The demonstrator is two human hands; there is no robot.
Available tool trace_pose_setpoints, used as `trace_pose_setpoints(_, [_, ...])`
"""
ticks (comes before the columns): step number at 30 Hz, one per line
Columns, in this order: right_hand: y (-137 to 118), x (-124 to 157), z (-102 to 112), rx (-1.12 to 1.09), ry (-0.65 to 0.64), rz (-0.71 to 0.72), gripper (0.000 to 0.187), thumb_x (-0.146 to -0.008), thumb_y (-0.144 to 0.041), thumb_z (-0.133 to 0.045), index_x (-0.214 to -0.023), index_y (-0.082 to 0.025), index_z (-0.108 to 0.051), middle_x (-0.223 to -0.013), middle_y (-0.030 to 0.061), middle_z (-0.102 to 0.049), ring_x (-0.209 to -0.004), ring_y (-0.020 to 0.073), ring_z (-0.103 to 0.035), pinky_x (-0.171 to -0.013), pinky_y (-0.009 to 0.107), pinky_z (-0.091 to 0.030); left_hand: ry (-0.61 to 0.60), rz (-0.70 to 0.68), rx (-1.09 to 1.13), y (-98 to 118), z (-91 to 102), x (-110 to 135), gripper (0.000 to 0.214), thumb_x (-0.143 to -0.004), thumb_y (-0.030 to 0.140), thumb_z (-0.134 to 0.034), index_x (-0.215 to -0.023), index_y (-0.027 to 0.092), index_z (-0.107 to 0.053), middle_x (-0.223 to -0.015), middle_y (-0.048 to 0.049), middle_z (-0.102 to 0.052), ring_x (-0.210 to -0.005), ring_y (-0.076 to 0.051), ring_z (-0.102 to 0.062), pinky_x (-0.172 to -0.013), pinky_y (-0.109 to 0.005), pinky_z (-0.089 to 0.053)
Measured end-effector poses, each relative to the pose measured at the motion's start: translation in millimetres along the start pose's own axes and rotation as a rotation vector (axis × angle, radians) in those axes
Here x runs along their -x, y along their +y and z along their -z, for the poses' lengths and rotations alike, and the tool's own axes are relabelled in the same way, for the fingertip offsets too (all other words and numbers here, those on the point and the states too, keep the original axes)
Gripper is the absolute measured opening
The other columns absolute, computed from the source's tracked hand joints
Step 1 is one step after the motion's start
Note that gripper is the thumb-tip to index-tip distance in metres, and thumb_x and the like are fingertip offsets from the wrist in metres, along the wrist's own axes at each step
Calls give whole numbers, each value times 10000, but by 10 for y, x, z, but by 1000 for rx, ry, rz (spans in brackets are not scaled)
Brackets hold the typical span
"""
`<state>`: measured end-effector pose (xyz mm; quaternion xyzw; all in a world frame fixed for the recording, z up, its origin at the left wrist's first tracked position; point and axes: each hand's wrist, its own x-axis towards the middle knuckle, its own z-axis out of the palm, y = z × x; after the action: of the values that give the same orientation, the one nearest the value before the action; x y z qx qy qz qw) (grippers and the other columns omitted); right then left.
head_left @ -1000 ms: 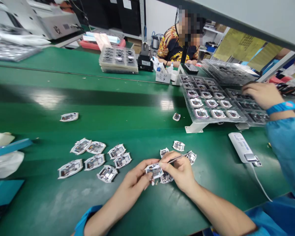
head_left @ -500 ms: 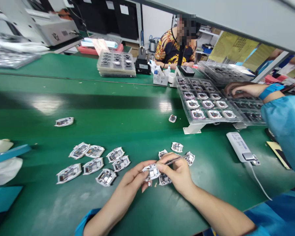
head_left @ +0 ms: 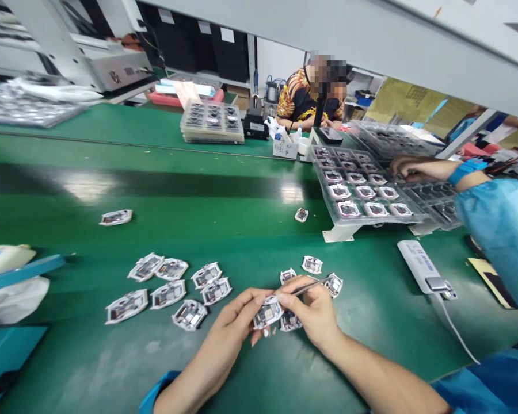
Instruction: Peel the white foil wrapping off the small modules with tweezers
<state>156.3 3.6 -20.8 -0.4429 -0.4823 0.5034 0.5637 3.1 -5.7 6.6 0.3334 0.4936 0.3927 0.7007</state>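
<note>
Over the green worktop (head_left: 69,241), the left hand (head_left: 224,325) pinches a white-edged circuit module (head_left: 267,313) between thumb and fingers (head_left: 246,299), just above another module (head_left: 290,322). The right hand (head_left: 313,313) has its fingers pressed together on slim tweezers (head_left: 304,290), tips at the module's upper edge. More modules (head_left: 168,290) lie loose to the left, and a co-worker's hand (head_left: 418,168) hovers over a clear plastic tray (head_left: 362,221).

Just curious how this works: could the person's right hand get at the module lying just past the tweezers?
Probably yes: the module lies close beyond the right hand with nothing between them, though that hand is holding tweezers against another module.
</note>
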Motion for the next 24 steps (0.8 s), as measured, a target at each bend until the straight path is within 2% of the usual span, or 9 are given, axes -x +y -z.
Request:
trace_pose_setpoints(2, [-19, 7, 9, 32, -31, 76, 114, -751, -305, -787, -755, -218, -714, -733, 26, -721, -731, 191, -674, -702, 321, -538, 4, 3, -14, -4, 12, -1, 353, -752, 480, -700, -892, 157, -687, -659, 14, -592, -552, -118, -465, -471, -212, -342])
trace_pose_setpoints(5, [-90, 22, 29, 139, -84, 268, 44, -782, -238, -769, -794, -240, -727, -769, 40, -751, -772, 213, -685, -772, 386, -537, 22, 29, -49, -3, 32, 0, 342, -755, 473, -684, -896, 162, -678, -648, 20, -593, -527, -108, -438, -478, -208, -324])
trace_pose_setpoints(8, [-183, 27, 48, 259, -132, 473, 106, -796, -188, -746, -858, -272, -725, -799, 32, -774, -765, 225, -690, -776, 443, -529, 36, 66, -65, 11, 45, -5, 367, -714, 495, -701, -865, 161, -680, -608, 37, -559, -523, -104, -421, -471, -194, -300])
trace_pose_setpoints(11, [-243, 12, 57, 343, -160, 543, 96, -839, -229, -690, -867, -314, -724, -809, -6, -784, -758, 222, -700, -735, 458, -511, 40, 93, -59, 26, 48, -11, 380, -673, 498, -726, -838, 159, -684, -620, 38, -555, -533, -101, -425, -468, -183, -289])
trace_pose_setpoints(17, [-206, -18, 62, 318, -203, 543, 101, -821, -181, -726, -854, -276, -717, -793, 19, -781, -740, 227, -711, -745, 441, -510, 23, 99, -74, 32, 41, 1, 331, -695, 471, -705, -816, 164, -685, -603, 38, -552, -519, -99, -415, -456, -181, -271])
trace_pose_setpoints(21, [-159, -8, 55, 220, -142, 386, 33, -831, -233, -727, -807, -247, -710, -783, 33, -767, -745, 218, -718, -779, 412, -525, 21, 80, -109, 19, 44, 10, 305, -745, 468, -659, -827, 175, -685, -574, 37, -552, -510, -109, -413, -459, -190, -286])
trace_pose_setpoints(24, [-133, 0, 51, 143, -117, 227, 57, -829, -269, -724, -801, -230, -694, -797, 36, -751, -748, 201, -711, -744, 366, -555, 4, 87, -117, 2, 51, 9, 309, -746, 477, -658, -814, 176, -680, -570, 36, -554, -505, -108, -411, -456, -186, -285])
